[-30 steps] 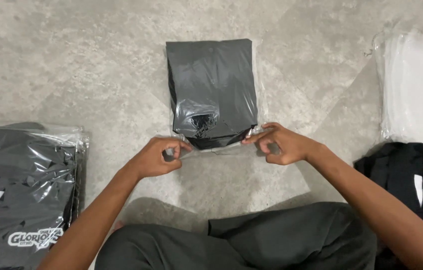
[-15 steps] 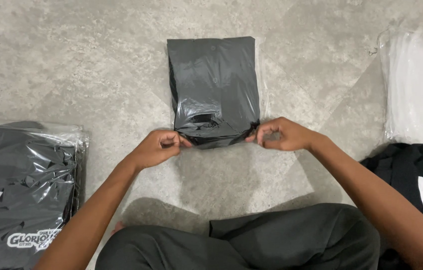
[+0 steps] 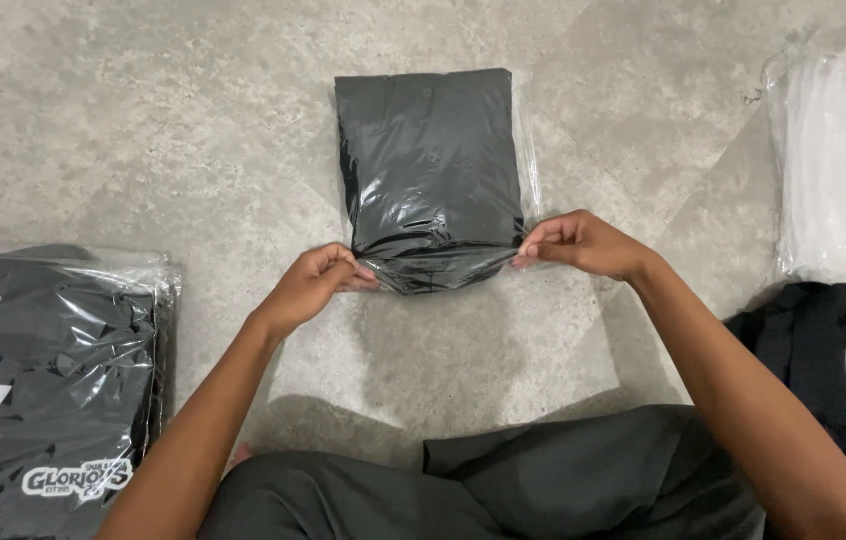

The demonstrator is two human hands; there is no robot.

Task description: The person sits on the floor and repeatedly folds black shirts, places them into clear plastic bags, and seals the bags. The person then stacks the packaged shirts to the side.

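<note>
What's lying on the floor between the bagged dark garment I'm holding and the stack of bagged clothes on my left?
Nothing: the head view shows only bare grey floor between the bagged dark garment and the stack of bagged clothes.

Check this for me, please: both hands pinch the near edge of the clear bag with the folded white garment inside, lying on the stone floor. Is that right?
Not quite. The head view shows the garment inside the clear bag is black, not white. The rest holds: left hand and right hand pinch its near edge on the stone floor.

A folded black garment in a clear plastic bag [image 3: 430, 165] lies flat on the floor, near edge lifted.
</note>
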